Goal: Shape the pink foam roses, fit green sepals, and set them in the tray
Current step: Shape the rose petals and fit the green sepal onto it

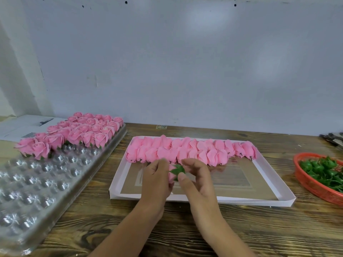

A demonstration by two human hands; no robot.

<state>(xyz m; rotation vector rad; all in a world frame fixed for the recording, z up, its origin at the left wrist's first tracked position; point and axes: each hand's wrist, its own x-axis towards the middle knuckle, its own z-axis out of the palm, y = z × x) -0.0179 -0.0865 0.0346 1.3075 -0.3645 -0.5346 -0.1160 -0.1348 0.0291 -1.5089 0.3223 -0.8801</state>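
Basket (313,184) cut by right edge

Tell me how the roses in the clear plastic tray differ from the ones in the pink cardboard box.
The tray roses stand upright with petals opened, green sepals showing underneath; the box roses lie on their sides as closed buds. The tray roses fill separate cups of the clear tray; the box roses overlap in rows in the box. Both are the same pink.

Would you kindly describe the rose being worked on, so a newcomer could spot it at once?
Start at the shallow pink box in the middle of the wooden table. Above its near half, the left hand and right hand meet around one rose. Unlike the closed buds lying in rows behind it, it is lifted and has a green sepal at its base.
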